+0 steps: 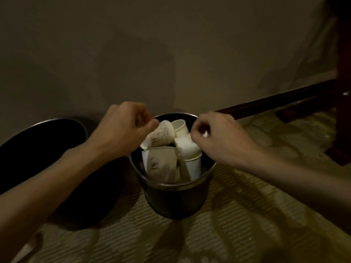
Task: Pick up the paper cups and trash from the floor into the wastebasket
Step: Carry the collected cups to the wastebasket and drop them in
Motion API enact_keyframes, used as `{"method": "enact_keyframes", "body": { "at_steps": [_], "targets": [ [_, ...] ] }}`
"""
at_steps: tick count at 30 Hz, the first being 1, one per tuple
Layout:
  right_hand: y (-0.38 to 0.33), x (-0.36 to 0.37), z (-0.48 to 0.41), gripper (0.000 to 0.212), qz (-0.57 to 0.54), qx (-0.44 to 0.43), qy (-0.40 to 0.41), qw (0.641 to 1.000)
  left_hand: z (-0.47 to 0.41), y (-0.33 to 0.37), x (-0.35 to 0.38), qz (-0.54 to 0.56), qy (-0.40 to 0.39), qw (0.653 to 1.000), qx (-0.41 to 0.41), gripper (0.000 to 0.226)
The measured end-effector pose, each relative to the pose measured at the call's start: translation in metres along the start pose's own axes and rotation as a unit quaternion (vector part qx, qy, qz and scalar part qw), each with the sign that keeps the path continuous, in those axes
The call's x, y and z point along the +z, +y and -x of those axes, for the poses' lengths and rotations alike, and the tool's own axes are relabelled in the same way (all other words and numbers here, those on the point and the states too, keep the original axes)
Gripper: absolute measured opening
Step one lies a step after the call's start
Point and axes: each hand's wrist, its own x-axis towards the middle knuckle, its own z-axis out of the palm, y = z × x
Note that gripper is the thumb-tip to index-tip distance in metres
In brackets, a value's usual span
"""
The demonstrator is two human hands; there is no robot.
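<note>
A pale wall [133, 44] is rising behind everything, and a dark wooden furniture leg [343, 92] is standing at the right edge with a dark rail [275, 103] running low from it toward the middle. A large black round container [38, 149] is sitting on the striped carpet [247, 215] just left of the wastebasket [171, 184], partly hidden by the person's left forearm. The wastebasket – dark-walled, with a shiny rim – is standing upright on the carpet between the two arms, and both hands are hovering over its far rim, covering part of what lies inside. It is holding four paper cups that can be counted: a patterned cup [162, 134] lying tilted on top, a plain white cup [179, 127] behind it with its mouth showing, a third cup [187, 147] lying on its side, and a fourth cup [194, 166] under that. A flat folded paper piece [157, 164] with a small logo is leaning at the front. The left hand [123, 128] is curling its fingers with the tips at the patterned cup (whether it is pinching the cup cannot be told). The right hand [218, 137] is curling too – a small white patch is showing among its fingers, but whether it is holding anything cannot be told.
</note>
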Motion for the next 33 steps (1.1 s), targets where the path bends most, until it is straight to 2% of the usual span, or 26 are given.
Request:
{"method": "enact_keyframes", "body": {
  "at_steps": [2, 7, 10, 12, 15, 18, 22, 25, 28, 31, 33],
  "targets": [
    [0.007, -0.026, 0.042, 0.012, -0.013, 0.012, 0.001, 1.0, 0.006, 0.036, -0.006, 0.0, -0.054, 0.997, 0.046, 0.029],
    [0.059, -0.088, 0.16, 0.037, 0.014, 0.091, -0.061, 0.994, 0.025, 0.149, 0.032, -0.021, -0.194, 0.954, 0.228, 0.027],
    [0.106, -0.122, 0.234, 0.035, 0.08, 0.141, -0.044, 0.986, 0.04, 0.217, 0.087, -0.02, -0.242, 0.925, 0.293, 0.034],
    [0.143, -0.135, 0.286, 0.034, 0.117, 0.192, -0.046, 0.973, 0.055, 0.257, 0.137, -0.086, -0.269, 0.898, 0.337, 0.036],
    [0.197, -0.143, 0.358, 0.034, 0.148, 0.315, -0.096, 0.933, 0.079, 0.301, 0.222, -0.172, -0.343, 0.847, 0.367, 0.029],
    [0.248, -0.149, 0.413, 0.037, 0.096, 0.398, -0.108, 0.906, 0.101, 0.339, 0.295, -0.192, -0.397, 0.825, 0.354, 0.028],
    [0.32, -0.153, 0.451, 0.039, 0.027, 0.448, -0.043, 0.892, 0.119, 0.389, 0.365, -0.14, -0.404, 0.85, 0.306, 0.024],
    [0.371, -0.146, 0.456, 0.041, -0.006, 0.452, -0.013, 0.892, 0.118, 0.418, 0.401, -0.09, -0.414, 0.869, 0.256, 0.024],
    [0.415, -0.141, 0.45, 0.048, -0.1, 0.478, 0.031, 0.872, 0.112, 0.441, 0.43, -0.004, -0.415, 0.887, 0.201, 0.023],
    [0.444, -0.138, 0.433, 0.057, -0.216, 0.489, 0.073, 0.842, 0.101, 0.455, 0.455, 0.057, -0.398, 0.902, 0.158, 0.031],
    [0.457, -0.134, 0.42, 0.062, -0.231, 0.494, 0.096, 0.833, 0.091, 0.461, 0.471, 0.095, -0.401, 0.903, 0.124, 0.043]
  ]
}}
